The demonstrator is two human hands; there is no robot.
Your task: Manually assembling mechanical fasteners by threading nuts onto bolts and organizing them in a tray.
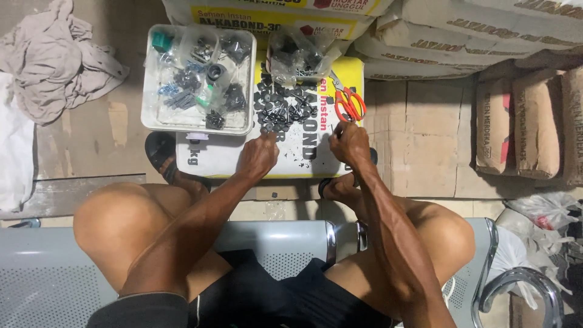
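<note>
I sit on a grey metal bench [285, 243] and reach down over a flat white and yellow sack [218, 159] on the floor. A heap of small dark screws and washers [283, 108] lies on it. My left hand [257, 155] rests fingers-down at the near edge of that heap, pinching at small pieces; what it holds is too small to tell. My right hand [348, 143] is curled just below orange-handled scissors [347, 100], fingers closed on something tiny.
A white plastic tray [149, 91] with bagged small hardware sits left of the heap, a clear bag of parts [299, 53] behind it. Stacked cement sacks [461, 36] line the back and right. Crumpled cloth [54, 58] lies far left. My sandalled foot [161, 153] is beside the sack.
</note>
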